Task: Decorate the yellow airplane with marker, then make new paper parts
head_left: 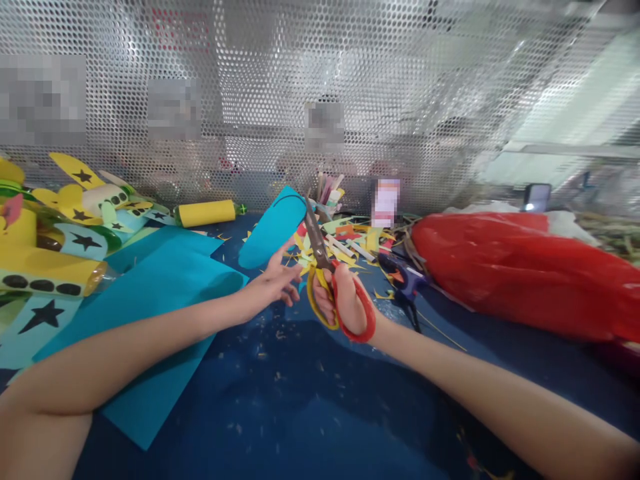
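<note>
My left hand (270, 285) pinches the lower right edge of a blue paper piece (274, 230) with its thumb, while its other fingers are loosely curled. The piece has a rounded lower end and a dark curved line near its top. In my right hand (350, 300) are scissors (320, 248) with one red and one yellow handle loop, pointing up and away. Their blades look close together beside the paper's right edge; whether paper lies between them I cannot tell. Larger blue sheets (165, 293) lie under and beside my left forearm.
At left are bottle airplanes wrapped in yellow paper (50, 270), with a yellow-wrapped bottle (207, 213) behind. Coloured scraps (350, 243) lie beyond my hands. A dark blue glue gun (403, 277), a phone (387, 202) and a red plastic bag (520, 273) are at right. Perforated silver sheeting (280, 87) rises behind.
</note>
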Action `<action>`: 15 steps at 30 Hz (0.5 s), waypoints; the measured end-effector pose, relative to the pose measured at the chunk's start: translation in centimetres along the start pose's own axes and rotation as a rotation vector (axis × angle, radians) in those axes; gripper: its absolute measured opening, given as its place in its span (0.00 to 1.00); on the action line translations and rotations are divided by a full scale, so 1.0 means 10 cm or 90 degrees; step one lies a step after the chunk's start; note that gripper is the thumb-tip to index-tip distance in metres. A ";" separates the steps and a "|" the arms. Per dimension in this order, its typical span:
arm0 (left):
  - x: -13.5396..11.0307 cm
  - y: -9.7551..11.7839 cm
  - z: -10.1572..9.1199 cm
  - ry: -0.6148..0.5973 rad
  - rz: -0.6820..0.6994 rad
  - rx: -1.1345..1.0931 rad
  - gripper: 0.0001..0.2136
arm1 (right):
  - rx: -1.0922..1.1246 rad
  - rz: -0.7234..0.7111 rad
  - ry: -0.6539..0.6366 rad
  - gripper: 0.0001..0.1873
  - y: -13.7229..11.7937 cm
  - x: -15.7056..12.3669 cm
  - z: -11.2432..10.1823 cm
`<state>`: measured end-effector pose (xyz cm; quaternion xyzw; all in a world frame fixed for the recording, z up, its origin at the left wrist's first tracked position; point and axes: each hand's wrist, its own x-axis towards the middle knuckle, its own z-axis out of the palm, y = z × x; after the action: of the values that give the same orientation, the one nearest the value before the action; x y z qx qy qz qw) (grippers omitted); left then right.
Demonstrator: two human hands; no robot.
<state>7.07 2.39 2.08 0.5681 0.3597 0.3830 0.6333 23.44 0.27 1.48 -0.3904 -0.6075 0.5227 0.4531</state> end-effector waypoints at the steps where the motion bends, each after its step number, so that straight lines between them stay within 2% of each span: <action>1: 0.00 -0.01 -0.01 0.014 0.029 -0.020 0.29 | 0.022 0.013 0.003 0.35 -0.01 0.00 0.01; 4: 0.02 -0.04 -0.05 0.048 0.149 -0.030 0.28 | 0.043 0.057 0.008 0.35 0.00 0.00 0.02; 7: 0.06 -0.05 -0.11 0.044 0.235 -0.037 0.27 | 0.037 0.051 -0.010 0.36 0.02 0.00 0.03; 11: 0.09 0.03 -0.15 0.032 0.225 -0.084 0.29 | 0.024 0.036 -0.038 0.35 0.04 -0.03 0.04; 15: 0.07 0.08 -0.14 0.111 0.216 -0.106 0.24 | -0.052 0.040 -0.044 0.34 0.02 -0.05 0.05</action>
<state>6.07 3.69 2.72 0.5313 0.2795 0.5604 0.5706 23.12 -0.31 1.17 -0.4095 -0.6312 0.5246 0.3985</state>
